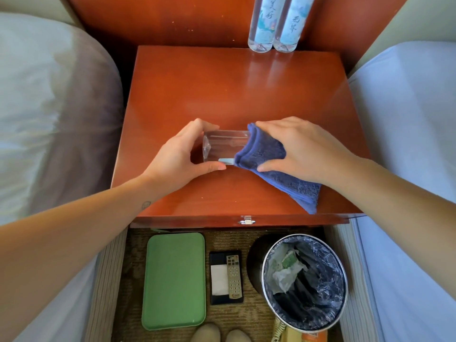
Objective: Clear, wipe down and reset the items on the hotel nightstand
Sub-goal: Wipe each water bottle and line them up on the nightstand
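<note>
Above the front half of the red-brown nightstand top [222,90], my left hand [180,156] holds a clear drinking glass [222,145] on its side, base toward the left. My right hand [308,149] grips a folded blue cloth [266,156] wrapped over the glass's open end; the cloth's tail hangs down toward the front right corner. Two water bottles [274,23] with pale blue labels stand side by side at the back edge.
On the carpet below the nightstand lie a green tray [175,280], a black holder with a remote control [233,275] and a white card, and a lined waste bin [306,282] holding rubbish. Beds flank the nightstand on both sides. My feet [219,334] show at the bottom.
</note>
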Demonstrator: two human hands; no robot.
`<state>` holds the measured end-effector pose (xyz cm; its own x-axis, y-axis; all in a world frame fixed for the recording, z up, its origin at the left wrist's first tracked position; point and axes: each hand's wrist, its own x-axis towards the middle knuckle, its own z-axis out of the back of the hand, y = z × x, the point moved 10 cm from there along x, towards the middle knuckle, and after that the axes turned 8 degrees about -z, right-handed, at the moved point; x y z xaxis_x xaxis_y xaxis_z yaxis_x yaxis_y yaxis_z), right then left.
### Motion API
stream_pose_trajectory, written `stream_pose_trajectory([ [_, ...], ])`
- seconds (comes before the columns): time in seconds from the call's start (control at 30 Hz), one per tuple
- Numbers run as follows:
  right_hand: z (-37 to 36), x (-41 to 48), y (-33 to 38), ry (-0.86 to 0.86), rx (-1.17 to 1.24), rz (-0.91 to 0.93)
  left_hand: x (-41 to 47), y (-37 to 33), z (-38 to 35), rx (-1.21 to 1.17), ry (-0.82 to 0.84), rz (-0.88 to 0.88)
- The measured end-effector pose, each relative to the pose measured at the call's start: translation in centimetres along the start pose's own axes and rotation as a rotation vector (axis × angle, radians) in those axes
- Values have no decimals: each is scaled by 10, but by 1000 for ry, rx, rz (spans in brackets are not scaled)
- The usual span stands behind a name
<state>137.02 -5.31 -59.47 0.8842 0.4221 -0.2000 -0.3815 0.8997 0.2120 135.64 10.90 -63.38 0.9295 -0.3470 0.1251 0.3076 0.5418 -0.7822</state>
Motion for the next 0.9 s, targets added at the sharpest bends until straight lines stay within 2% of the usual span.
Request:
stream_pose_trajectory([
  [0.1, -6, 17, 35, 12, -29, 53, 2, 3, -1, -36, 14, 10],
  [0.23, -7, 22, 41, 48, 33, 31, -3, 9, -2, -25, 101, 33],
  [0.43, -11, 21, 51, 73, 87, 60, -14, 14, 11, -86, -45, 93],
  [0.5, -4, 25, 58, 70, 161, 73, -11, 12, 15, -187, -65, 80],
  [0.6, 1, 34, 65, 142, 167, 74, -7, 14, 21, -407, -90, 150],
  [0.73, 3, 39, 55, 161, 193, -65, -6, 18, 25, -575, -135, 265],
  [0.83, 7, 42, 39, 47, 440, -216, -12, 25, 11, -894, -232, 433],
  [0.9, 1, 42, 21, 6, 810, -370, -12, 22, -8, -897, -155, 487],
])
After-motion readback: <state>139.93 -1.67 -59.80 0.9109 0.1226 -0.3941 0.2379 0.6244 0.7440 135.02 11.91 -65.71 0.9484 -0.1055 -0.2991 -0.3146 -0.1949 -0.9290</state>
